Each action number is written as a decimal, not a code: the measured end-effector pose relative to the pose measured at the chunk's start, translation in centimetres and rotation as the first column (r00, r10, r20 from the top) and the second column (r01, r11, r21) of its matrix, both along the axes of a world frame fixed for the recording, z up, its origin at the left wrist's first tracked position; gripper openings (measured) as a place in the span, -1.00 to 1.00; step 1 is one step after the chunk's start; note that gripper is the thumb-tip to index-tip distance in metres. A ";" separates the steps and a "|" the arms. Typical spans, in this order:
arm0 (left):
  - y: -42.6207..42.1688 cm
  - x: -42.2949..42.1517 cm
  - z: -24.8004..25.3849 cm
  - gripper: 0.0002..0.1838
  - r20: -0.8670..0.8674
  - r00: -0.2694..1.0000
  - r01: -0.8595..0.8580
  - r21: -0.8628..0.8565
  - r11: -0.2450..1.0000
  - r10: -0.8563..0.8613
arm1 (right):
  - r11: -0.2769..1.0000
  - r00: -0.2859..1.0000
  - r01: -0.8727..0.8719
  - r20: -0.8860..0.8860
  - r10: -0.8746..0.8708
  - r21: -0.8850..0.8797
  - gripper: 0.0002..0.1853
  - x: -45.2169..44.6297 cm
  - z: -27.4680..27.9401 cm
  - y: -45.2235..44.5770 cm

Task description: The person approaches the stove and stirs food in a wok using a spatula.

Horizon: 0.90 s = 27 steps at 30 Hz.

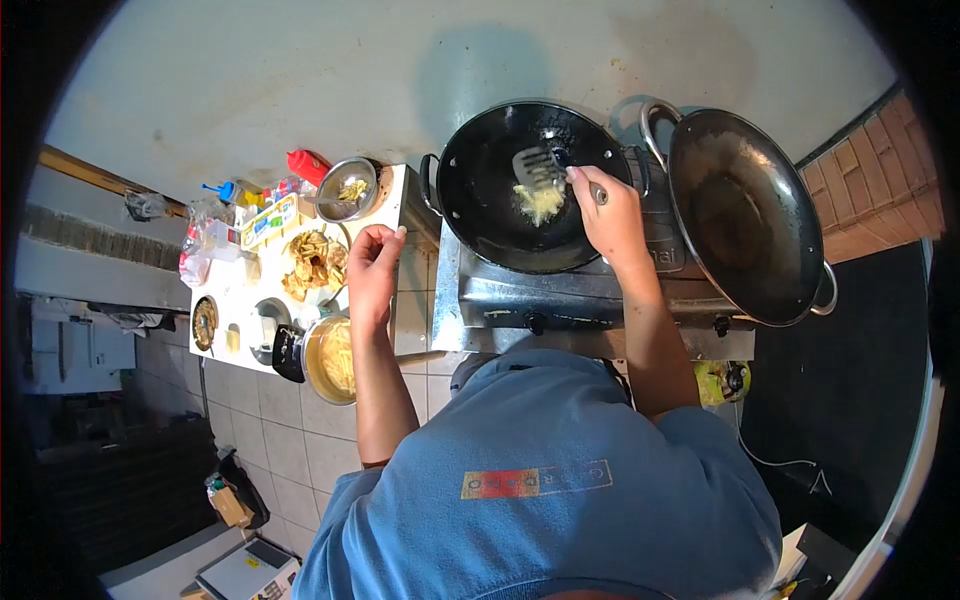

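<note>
The right hand (606, 218) was a little right of the centre in the upper half of the frame. Its fingers were closed around the handle of a grey slotted spatula (537, 166), and the round end of the handle came out above the fist. The blade of the spatula was inside a deep black wok with two loop handles (478, 222), just beside a small heap of pale yellow food (541, 204), which lay near the middle of the wok. The blade seemed to touch this heap at its upper edge, but I could not tell it surely. The wok stood on a silver metal stove (450, 305) in the upper middle of the frame.

The left hand (372, 268) was raised left of the centre, with the fingers bent and the thumb near the forefinger. I could not tell whether something small was between them. It appeared in front of the edge of a white table (222, 282).

On this table, at the left, were golden-brown fried pieces (315, 258), a round metal bowl (345, 172) with some yellowish food inside, and a red plastic bottle (308, 166). Below the left hand, pale yellow strips (340, 358) filled a round container. In the upper right, a second dark wok with metal handles (745, 215) stood tilted.
</note>
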<state>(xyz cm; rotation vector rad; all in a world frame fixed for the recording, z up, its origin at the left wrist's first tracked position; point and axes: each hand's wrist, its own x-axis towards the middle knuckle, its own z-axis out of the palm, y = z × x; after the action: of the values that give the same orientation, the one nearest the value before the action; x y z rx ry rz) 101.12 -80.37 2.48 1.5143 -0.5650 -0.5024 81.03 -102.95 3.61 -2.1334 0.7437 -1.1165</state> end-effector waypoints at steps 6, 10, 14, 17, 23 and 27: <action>-0.2 -0.8 0.2 -0.89 -0.030 0.999 -0.010 -0.015 1.000 0.010 | 0.997 0.997 0.065 0.034 -0.063 -0.052 -0.77 -0.4 0.3 -0.2; -0.1 -0.7 -0.1 -0.91 -0.033 0.999 0.021 -0.029 0.999 -0.022 | 0.999 0.999 0.027 0.045 -0.025 -0.039 -0.75 -0.5 0.3 -0.6; 0.0 -1.2 0.4 -0.93 -0.080 0.997 0.018 -0.009 1.000 -0.019 | 0.997 0.997 0.078 0.008 -0.078 -0.028 -0.75 -1.0 0.3 -0.8; 0.2 -1.2 0.3 -0.93 -0.075 0.997 0.015 0.001 1.000 -0.015 | 0.994 0.998 0.067 -0.010 -0.067 0.085 -0.74 -1.7 -0.1 -1.4; 0.1 -1.6 -0.1 -0.94 -0.028 0.999 0.023 0.041 0.999 -0.022 | 0.989 0.997 0.069 0.019 -0.072 0.132 -0.75 -2.3 0.2 -0.5; -0.2 -1.7 -0.1 -0.93 -0.025 0.999 0.041 0.025 0.999 -0.041 | 0.999 0.998 0.048 0.033 -0.047 -0.013 -0.75 -1.9 -0.6 0.0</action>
<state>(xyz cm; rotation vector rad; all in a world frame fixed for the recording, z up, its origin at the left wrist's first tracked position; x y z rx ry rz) 99.43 -80.54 2.34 1.5212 -0.5733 -0.5610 79.11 -102.94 2.96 -2.1142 0.7770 -1.1820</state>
